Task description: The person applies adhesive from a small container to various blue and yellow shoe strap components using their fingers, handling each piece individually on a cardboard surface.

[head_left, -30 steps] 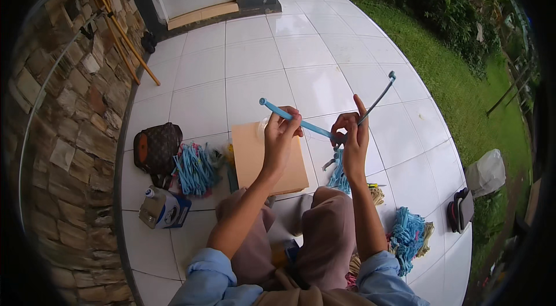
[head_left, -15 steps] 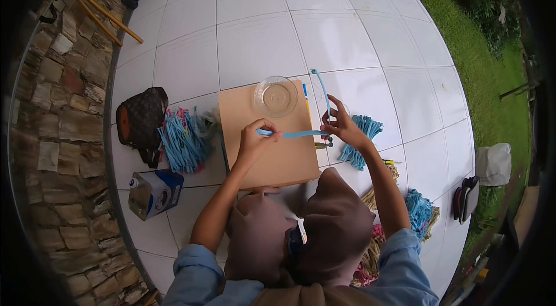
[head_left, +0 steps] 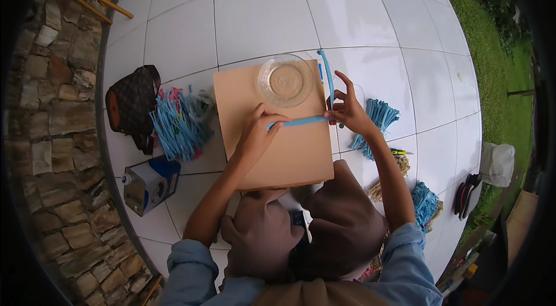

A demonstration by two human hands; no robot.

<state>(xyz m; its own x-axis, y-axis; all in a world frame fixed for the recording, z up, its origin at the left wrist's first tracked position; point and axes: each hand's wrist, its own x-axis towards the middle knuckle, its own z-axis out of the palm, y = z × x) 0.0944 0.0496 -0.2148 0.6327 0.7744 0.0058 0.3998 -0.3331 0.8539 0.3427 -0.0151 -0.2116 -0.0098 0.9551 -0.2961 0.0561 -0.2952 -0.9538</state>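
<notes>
At the far left a dark patterned bag (head_left: pixel 132 106) sits beside a loose pile of blue strips (head_left: pixel 176 126) with some pink among them. Next comes the left hand (head_left: pixel 259 129), over a tan board (head_left: pixel 278 164); its thumb and fingers pinch one end of a blue strip (head_left: pixel 306 121). A light, even grip near that end would likely serve best: firm enough to stop slipping, soft enough not to crease the strip.

The strip runs across above the board, just on the near side of a clear glass dish (head_left: pixel 271 95), and a little height over the dish's rim seems wise. At the board's right edge the right hand (head_left: pixel 347 112) pinches the strip between thumb and fingers, one finger raised. Holding both pinches level, with gentle tension between them, should stop the span sagging or twisting.

From left to right, the strip shows a short end under the left fingers, then a narrow, nearly straight, bright blue length. At the right hand it appears to bend sharply and rise to a darker tip; whether it is hollow cannot be told. Farther right lies a bundle of blue strips (head_left: pixel 376 123) on the tiles.
</notes>
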